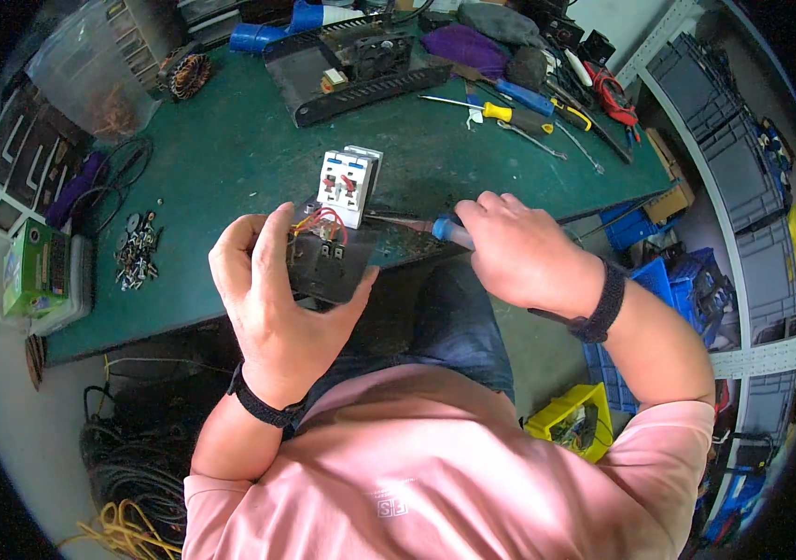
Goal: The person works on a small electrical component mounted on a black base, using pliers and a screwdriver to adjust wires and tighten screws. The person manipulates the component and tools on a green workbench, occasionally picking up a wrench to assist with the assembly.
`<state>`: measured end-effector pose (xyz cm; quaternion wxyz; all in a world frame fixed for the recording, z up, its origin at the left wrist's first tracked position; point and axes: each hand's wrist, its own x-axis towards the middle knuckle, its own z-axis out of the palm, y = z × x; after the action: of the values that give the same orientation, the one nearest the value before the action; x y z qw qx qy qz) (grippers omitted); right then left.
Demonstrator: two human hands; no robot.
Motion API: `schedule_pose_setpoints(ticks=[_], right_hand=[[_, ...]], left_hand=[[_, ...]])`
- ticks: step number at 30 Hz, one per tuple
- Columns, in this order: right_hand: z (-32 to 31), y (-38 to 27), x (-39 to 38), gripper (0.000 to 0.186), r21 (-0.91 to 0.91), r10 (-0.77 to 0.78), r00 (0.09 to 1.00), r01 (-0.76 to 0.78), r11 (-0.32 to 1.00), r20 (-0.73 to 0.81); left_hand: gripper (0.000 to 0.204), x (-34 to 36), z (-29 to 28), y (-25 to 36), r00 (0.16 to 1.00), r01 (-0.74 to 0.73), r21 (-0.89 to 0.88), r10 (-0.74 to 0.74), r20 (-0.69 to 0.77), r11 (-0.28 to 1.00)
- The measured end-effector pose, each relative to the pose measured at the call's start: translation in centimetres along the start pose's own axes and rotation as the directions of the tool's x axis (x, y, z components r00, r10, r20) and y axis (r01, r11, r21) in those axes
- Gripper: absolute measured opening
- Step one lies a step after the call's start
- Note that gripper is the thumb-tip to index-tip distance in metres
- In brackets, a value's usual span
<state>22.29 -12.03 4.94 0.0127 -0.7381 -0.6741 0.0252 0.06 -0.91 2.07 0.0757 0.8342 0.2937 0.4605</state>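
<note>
My left hand point(277, 299) grips a black panel point(328, 271) by its sides, thumb on the right edge and fingers on the left. Red and yellow wires point(325, 222) run across the panel's upper part. At its far end stands a white socket module point(346, 187) with reddish parts on its front. A screwdriver point(449, 231) with a clear and blue handle is held in my right hand point(524, 245), fingers wrapped round it. Its shaft points left, and the tip is close to the lower right side of the white module; whether it touches I cannot tell.
On the green bench point(221, 149) lie a pile of screws point(139, 250) at left and a black metal housing point(351, 70) at the back. Screwdrivers, including a yellow-handled one point(515, 117), and wrenches point(533, 140) lie back right. Below right is a yellow bin point(570, 422).
</note>
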Motion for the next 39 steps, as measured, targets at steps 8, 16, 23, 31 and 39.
schedule_pose_setpoints(ticks=[8,16,23,31,39], right_hand=[[1.2,-0.4,-0.2,0.021,-0.008,-0.01,0.991,0.009,1.0,-0.137],[2.4,0.6,1.1,0.02,-0.095,-0.188,0.929,0.166,0.982,-0.319],[2.0,0.3,3.1,0.018,-0.11,-0.256,0.906,0.232,0.966,-0.338],[3.4,2.4,1.7,0.014,0.156,-0.076,0.976,0.109,0.982,-0.203],[1.8,2.7,-0.5,0.02,0.106,0.059,0.988,-0.044,0.993,-0.144]], left_hand=[[0.077,-0.2,0.4,0.1,0.997,0.035,-0.117,-0.043,-0.066,0.993],[0.063,0.9,-1.3,-4.0,0.994,0.107,-0.294,-0.097,0.051,0.95],[0.07,1.5,-2.0,-8.9,0.928,0.372,-0.66,-0.286,0.239,0.653],[0.062,0.0,-1.7,-5.9,0.974,0.22,-0.502,-0.218,0.064,0.836],[0.064,0.6,-0.7,0.0,1.0,-0.014,-0.171,0.009,-0.03,0.985]])
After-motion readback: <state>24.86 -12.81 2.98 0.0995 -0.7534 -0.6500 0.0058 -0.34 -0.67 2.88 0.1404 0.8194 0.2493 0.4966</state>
